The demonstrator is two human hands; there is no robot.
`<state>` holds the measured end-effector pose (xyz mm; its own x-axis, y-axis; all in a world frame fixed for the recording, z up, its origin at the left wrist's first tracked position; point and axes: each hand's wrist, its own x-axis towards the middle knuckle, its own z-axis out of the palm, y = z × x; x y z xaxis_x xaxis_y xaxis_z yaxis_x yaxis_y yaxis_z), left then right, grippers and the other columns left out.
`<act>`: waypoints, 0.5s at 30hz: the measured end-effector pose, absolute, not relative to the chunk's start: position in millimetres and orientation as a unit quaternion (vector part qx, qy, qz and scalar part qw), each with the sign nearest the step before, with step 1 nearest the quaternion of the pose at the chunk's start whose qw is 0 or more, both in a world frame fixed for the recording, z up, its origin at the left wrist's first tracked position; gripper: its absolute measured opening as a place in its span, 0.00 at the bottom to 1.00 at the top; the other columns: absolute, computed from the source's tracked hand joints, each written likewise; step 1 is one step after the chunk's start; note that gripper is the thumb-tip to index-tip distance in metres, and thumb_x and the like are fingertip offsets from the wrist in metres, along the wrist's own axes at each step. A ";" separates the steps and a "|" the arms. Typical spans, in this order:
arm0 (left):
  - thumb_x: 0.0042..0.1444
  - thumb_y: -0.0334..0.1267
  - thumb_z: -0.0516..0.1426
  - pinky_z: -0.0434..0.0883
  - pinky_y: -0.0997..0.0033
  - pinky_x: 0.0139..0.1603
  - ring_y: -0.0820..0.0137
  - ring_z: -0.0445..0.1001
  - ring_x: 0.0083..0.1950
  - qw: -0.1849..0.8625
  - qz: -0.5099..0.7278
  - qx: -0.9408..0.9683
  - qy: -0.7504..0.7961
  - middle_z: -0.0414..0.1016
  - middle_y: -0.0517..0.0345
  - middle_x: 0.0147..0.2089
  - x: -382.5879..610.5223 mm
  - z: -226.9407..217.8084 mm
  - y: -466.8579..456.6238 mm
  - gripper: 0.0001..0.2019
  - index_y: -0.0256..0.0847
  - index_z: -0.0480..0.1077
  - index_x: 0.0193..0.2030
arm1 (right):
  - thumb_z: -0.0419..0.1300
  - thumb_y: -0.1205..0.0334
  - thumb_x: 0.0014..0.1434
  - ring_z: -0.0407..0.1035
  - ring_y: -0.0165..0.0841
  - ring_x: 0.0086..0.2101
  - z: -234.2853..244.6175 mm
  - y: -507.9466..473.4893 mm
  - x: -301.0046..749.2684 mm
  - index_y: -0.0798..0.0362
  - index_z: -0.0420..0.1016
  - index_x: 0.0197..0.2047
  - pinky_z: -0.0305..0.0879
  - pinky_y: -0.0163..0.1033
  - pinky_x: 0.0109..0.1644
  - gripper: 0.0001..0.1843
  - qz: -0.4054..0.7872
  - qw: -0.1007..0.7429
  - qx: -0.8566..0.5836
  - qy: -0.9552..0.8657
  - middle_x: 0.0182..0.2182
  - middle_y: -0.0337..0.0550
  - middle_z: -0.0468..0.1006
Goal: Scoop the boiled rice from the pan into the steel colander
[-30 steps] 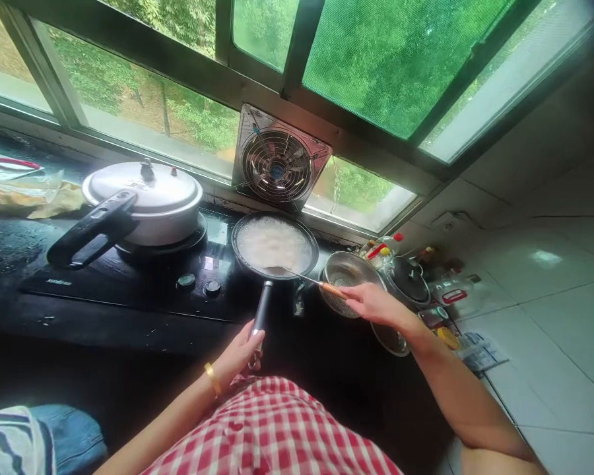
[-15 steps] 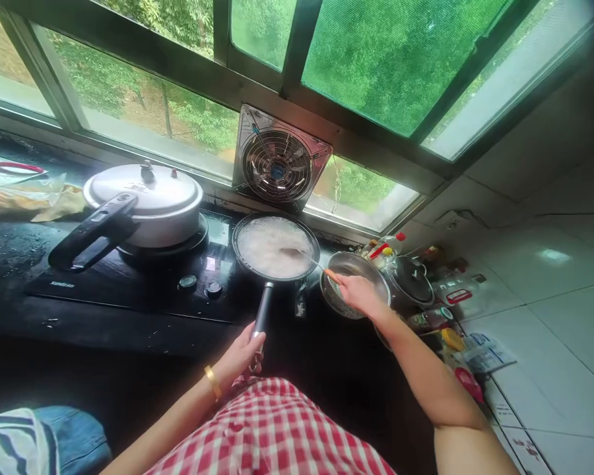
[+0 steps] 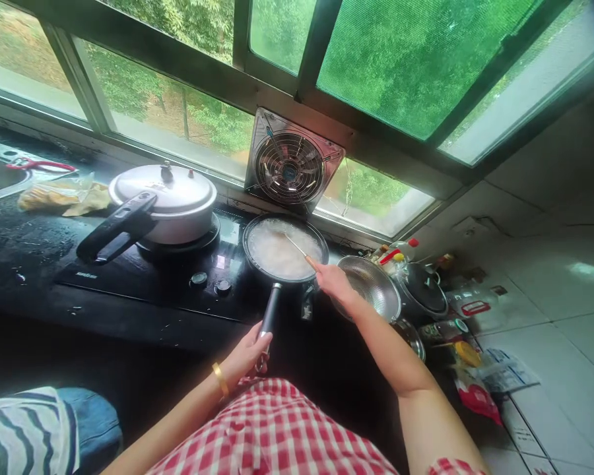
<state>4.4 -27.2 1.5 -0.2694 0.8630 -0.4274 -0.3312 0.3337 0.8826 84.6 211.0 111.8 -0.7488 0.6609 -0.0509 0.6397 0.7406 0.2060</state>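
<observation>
My left hand [image 3: 254, 349] is wrapped round the black handle of a frying pan [image 3: 272, 310], which sits on the right side of the stove. Whitish, foamy liquid [image 3: 277, 254] fills the pan. In my right hand [image 3: 334, 282] is a spatula [image 3: 304, 255] with a wooden handle and a thin metal shaft. Its head dips into the foam and is mostly hidden there. Just beyond my right wrist, to the right of the pan, stands a metal strainer basket [image 3: 383, 290].
A pressure cooker [image 3: 165, 198] stands on the left burner, its long handle pointing toward me. Behind the pan an exhaust fan [image 3: 291, 168] is set in the window. A lidded pot [image 3: 426, 290] and several bottles crowd the right wall. Another person's striped garment [image 3: 24, 432] shows lower left.
My right hand has moved left toward the pan, and the spatula's head has shifted left and farther back in the foam. My left hand keeps its hold. The camera view has turned slightly left.
</observation>
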 end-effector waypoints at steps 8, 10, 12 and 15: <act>0.58 0.50 0.49 0.55 0.84 0.12 0.75 0.68 0.20 0.561 0.525 0.221 0.600 0.62 0.64 0.26 5.3 5.3 -28.6 0.29 0.44 0.45 0.63 | 0.44 0.60 0.62 0.70 0.34 0.35 124.1 188.0 105.6 0.44 0.61 0.61 0.57 0.33 0.34 0.24 0.038 0.067 0.288 0.954 0.38 0.45 0.77; 0.58 0.50 0.49 0.55 0.84 0.13 0.76 0.68 0.20 0.559 0.525 0.222 0.602 0.63 0.64 0.27 5.1 5.7 -28.2 0.30 0.44 0.45 0.64 | 0.45 0.62 0.62 0.70 0.34 0.35 130.7 180.2 112.2 0.43 0.60 0.62 0.56 0.33 0.34 0.25 0.030 0.078 0.278 0.957 0.37 0.43 0.77; 0.58 0.51 0.49 0.55 0.84 0.13 0.76 0.67 0.20 0.561 0.525 0.220 0.601 0.63 0.64 0.27 5.0 5.6 -27.7 0.30 0.44 0.44 0.64 | 0.47 0.63 0.61 0.70 0.33 0.35 137.5 172.7 119.0 0.43 0.59 0.62 0.56 0.33 0.35 0.26 0.024 0.087 0.270 0.959 0.37 0.42 0.77; 0.58 0.52 0.49 0.54 0.85 0.13 0.76 0.67 0.20 0.561 0.526 0.219 0.600 0.62 0.64 0.27 5.1 4.6 -27.2 0.31 0.44 0.44 0.64 | 0.48 0.64 0.60 0.69 0.31 0.33 146.1 163.3 131.2 0.44 0.61 0.61 0.55 0.31 0.35 0.26 0.003 0.086 0.256 0.963 0.36 0.40 0.78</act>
<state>5.1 -27.2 4.6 -0.2742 0.8538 -0.4425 -0.3279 0.3496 0.8776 131.2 163.3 146.1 -0.8539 0.4941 -0.1633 0.4930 0.8686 0.0504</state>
